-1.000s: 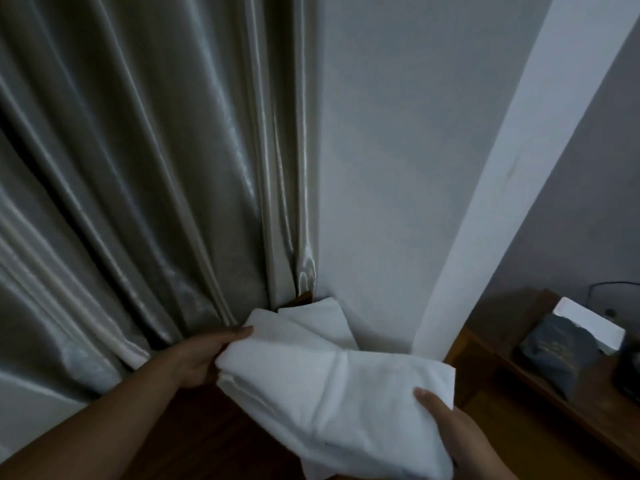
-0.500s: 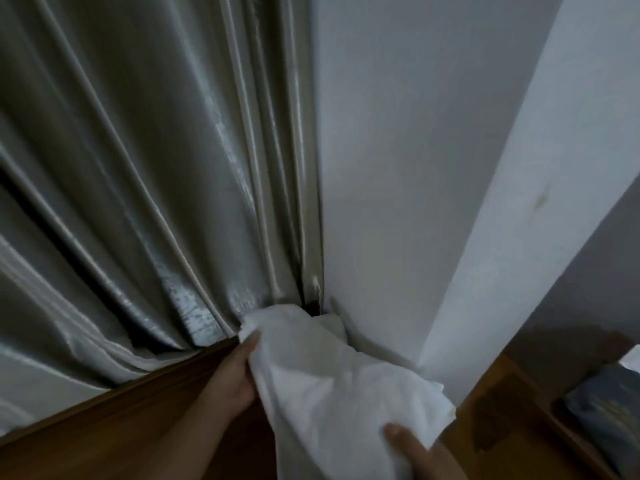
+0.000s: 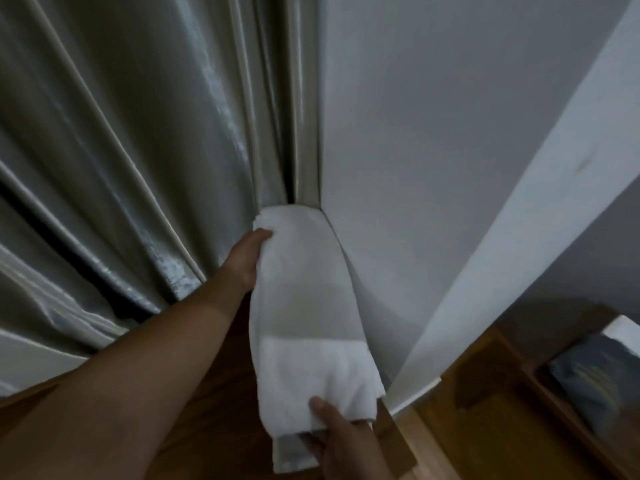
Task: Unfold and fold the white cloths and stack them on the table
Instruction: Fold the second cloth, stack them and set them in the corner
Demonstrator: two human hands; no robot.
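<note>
A white cloth (image 3: 308,306), folded into a long narrow strip, stretches from the wall corner toward me above the dark wooden table (image 3: 207,403). My left hand (image 3: 247,258) grips its far end, up against the curtain and wall. My right hand (image 3: 341,441) holds the near end, thumb on top and fingers underneath. Whether the cloth rests on the table or hangs just above it cannot be told. The earlier stacked cloths are hidden behind the held one.
A shiny grey curtain (image 3: 121,168) hangs at the left and back. A white wall (image 3: 433,150) and pillar (image 3: 519,237) close in on the right. At lower right, a wooden shelf (image 3: 485,410) carries a dark pouch (image 3: 599,393) and a white box (image 3: 623,332).
The cloth went from a wide crumpled bundle to a long narrow strip. My left hand pushed farther toward the wall corner, my right hand drew back toward me. The view tilted.
</note>
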